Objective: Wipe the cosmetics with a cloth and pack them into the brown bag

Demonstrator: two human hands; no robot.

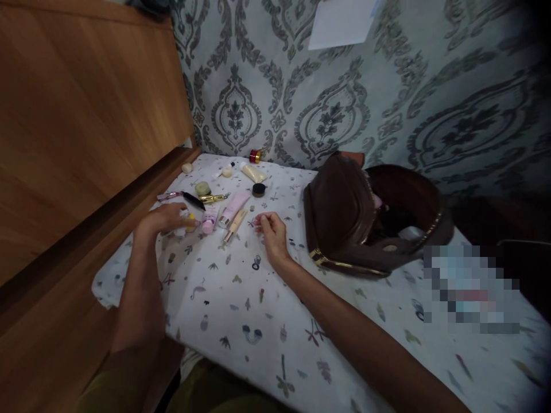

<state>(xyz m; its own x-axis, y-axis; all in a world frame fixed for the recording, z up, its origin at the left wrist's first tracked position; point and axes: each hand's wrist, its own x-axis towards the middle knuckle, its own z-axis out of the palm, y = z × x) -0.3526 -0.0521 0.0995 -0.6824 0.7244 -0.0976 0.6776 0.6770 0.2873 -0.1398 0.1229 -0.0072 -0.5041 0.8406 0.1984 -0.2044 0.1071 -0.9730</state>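
My left hand (163,219) is over the left part of the table, its fingers around a small item with a yellow part (190,222) and a whitish part. The hand partly hides this item. Just right of it lie a small pink-and-purple tube (209,220), a larger pink tube (235,207) and a slim beige tube (235,225) with a metallic cap. My right hand (274,234) rests low over the cloth to the right of these tubes. Its fingers are loosely curled, and I see nothing in them.
Behind are a black brush (193,200), a gold tube (212,198), a green round container (202,188), a black-lidded jar (259,190), a cream tube (253,172) and a red-and-gold jar (255,156). An unzipped brown bag (338,209) stands right. Wooden furniture (86,86) borders the left.
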